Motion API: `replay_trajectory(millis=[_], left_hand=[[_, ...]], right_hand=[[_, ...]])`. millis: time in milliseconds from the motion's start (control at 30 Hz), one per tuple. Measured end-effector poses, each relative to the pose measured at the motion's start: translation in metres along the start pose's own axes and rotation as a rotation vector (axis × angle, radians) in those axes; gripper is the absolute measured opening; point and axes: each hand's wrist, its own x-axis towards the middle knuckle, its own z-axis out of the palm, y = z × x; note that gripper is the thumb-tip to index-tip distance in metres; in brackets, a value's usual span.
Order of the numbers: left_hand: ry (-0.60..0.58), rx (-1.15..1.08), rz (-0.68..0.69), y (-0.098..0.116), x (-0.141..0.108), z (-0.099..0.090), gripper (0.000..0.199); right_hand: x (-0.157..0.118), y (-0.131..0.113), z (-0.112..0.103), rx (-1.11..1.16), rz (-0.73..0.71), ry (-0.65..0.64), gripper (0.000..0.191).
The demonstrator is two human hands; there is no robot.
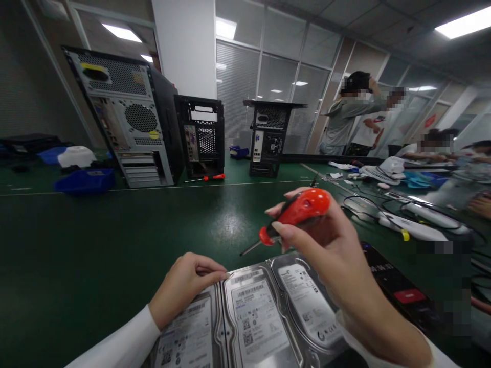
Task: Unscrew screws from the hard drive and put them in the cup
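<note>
1. In the head view, three hard drives are seen nearest the camera, laid side by side, labels up: a left drive (187,332), a middle drive (261,327) and a right drive (307,301).
2. The middle drive is touched at its upper left corner, by the seam with the left drive, by the left hand (186,286). Its thumb and fingertips are brought together there; whether the drive is gripped or only touched cannot be told.
3. One red-and-black screwdriver (303,207) is grasped by its handle in the right hand (333,245), above the right drive. Its shaft is slanted down to the left, and its tip is seen just beyond the middle drive's top edge, apart from all three drives.
4. One phone (399,286), with its screen lit, is partly covered by the right forearm.
5. A second screwdriver (213,177), also red-handled, is laid farther back on the green table (95,245).
6. Three computer cases are stood upright at the back: a large case (141,115) on the left, a black case (199,138) in the middle and another case (268,138) on the right.
7. One blue tray (86,181) is placed before the large case.
8. Two standing people (345,122) are seen at the far right; the seated people are too blurred to be counted.
</note>
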Motion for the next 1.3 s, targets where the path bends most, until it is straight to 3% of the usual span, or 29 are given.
replay_trajectory(millis=[100,167,800,1300], left_hand=[[0.003,-0.01,0.0,-0.002,-0.001,0.001,0.022],[-0.001,-0.039,-0.018,-0.004,0.0,0.001,0.022],[-0.047,-0.222,-0.107,-0.006,0.004,-0.001,0.019],[-0.016,-0.034,-0.018,0.001,-0.001,-0.001,0.021]], right_hand=[[0.017,0.009,0.011,0.063,0.048,-0.178,0.03],[0.026,0.016,0.016,0.093,0.073,-0.219,0.03],[0.047,0.035,0.025,0.103,0.123,-0.274,0.035],[0.053,0.031,0.021,0.123,0.083,-0.222,0.033]])
